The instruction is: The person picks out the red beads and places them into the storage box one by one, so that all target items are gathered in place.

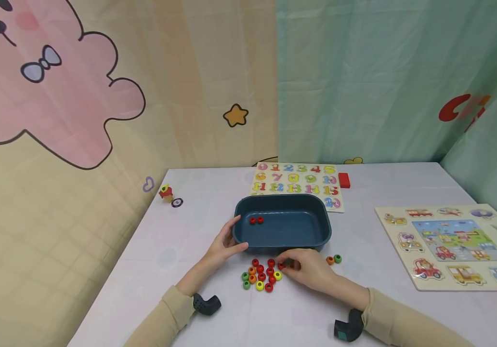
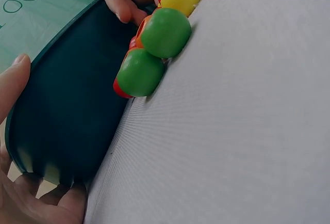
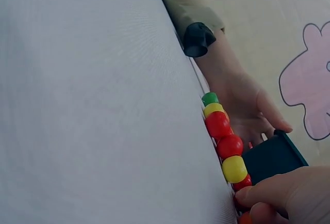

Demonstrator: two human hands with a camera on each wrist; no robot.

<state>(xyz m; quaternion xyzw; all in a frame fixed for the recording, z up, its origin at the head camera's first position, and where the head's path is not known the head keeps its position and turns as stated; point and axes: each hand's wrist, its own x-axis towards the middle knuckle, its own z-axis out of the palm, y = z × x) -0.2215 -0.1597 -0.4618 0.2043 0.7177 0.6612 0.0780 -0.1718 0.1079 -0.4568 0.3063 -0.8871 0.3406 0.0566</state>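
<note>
A dark blue rectangular tub [image 1: 283,237] stands on the table with two red beads [image 1: 256,220] inside near its left end. My left hand [image 1: 227,242] holds that end, thumb at the front rim and fingers round the side; the left wrist view shows the fingers [image 2: 54,195] curled against the tub's wall. In front of the tub lies a cluster of red, orange, yellow and green beads [image 1: 261,277]. At the cluster's right edge, my right hand [image 1: 311,270] pinches a red bead [image 1: 281,266] between thumb and fingertips, close over the table.
An orange bead [image 1: 330,260] and a green bead [image 1: 337,259] lie right of the right hand. A number puzzle board [image 1: 294,178] is behind the tub, beside a red block [image 1: 344,180]. A vehicle puzzle board [image 1: 452,248] lies at right. A small toy [image 1: 166,193] stands far left.
</note>
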